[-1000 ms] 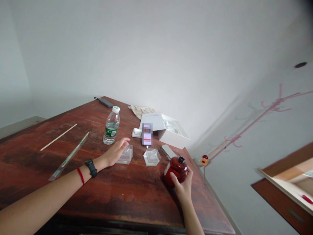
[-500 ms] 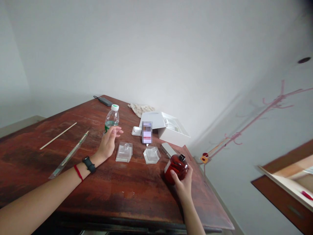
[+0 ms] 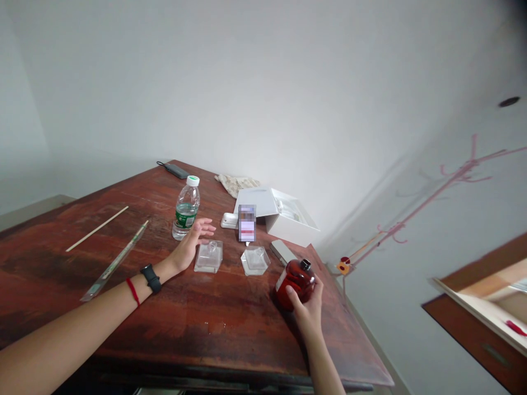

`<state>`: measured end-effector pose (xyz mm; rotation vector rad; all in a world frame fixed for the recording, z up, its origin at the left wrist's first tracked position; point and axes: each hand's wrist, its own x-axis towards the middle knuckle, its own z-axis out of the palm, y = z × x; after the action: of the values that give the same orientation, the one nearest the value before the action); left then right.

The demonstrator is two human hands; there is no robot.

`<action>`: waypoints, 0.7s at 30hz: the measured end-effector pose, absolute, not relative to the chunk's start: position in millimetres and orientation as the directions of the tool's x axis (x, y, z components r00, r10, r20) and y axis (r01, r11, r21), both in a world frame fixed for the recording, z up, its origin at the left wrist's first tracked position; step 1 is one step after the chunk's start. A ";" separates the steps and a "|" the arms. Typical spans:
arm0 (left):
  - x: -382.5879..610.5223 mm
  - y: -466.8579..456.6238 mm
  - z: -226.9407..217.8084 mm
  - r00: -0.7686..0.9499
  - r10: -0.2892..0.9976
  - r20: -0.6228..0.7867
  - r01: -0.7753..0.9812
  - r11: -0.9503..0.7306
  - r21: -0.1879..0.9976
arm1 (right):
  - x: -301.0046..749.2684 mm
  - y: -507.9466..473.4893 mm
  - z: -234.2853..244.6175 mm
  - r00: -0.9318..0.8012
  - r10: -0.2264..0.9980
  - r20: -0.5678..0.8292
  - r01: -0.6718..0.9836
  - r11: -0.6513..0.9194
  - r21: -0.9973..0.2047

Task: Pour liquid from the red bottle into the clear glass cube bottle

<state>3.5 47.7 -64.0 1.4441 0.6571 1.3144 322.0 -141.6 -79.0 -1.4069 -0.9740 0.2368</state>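
My right hand (image 3: 309, 311) is wrapped round a round red glass bottle (image 3: 295, 281) with a black neck, which stands near the right edge of the wooden table (image 3: 185, 312). My left hand (image 3: 190, 243) hovers open with fingers spread, just left of a clear square glass bottle (image 3: 209, 257) and right of a plastic water bottle (image 3: 186, 207). It holds nothing. A second clear glass piece (image 3: 255, 260) lies between the two hands. A black watch and a red string are on my left wrist.
A white open box (image 3: 275, 214), a small white device (image 3: 229, 220), a standing small box (image 3: 247, 223), a grey flat case (image 3: 282, 251), a cloth (image 3: 236, 183) and a dark phone (image 3: 176, 170) sit at the back. A wooden stick (image 3: 97, 229) and a wrapped stick (image 3: 116, 260) lie left.
My left hand lifted off the clear square bottle, swung toward the water bottle, then came back beside the clear bottle. My right hand stayed on the red bottle.
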 end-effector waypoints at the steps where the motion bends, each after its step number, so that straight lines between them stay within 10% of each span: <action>1: 3.6 48.1 -64.3 0.254 0.892 0.373 -0.227 -0.320 0.920 | 322.5 -141.4 -79.2 0.611 0.665 0.429 0.396 0.212 -0.893; 21: 1.8 34.9 -55.0 0.349 0.835 0.424 0.044 -0.467 0.883 | 328.8 -140.2 -84.2 0.594 0.681 0.429 0.408 0.205 -0.890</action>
<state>1.8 34.9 -55.0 1.7850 0.7785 1.2046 328.8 -140.2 -84.2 -1.4171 -0.9988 0.2425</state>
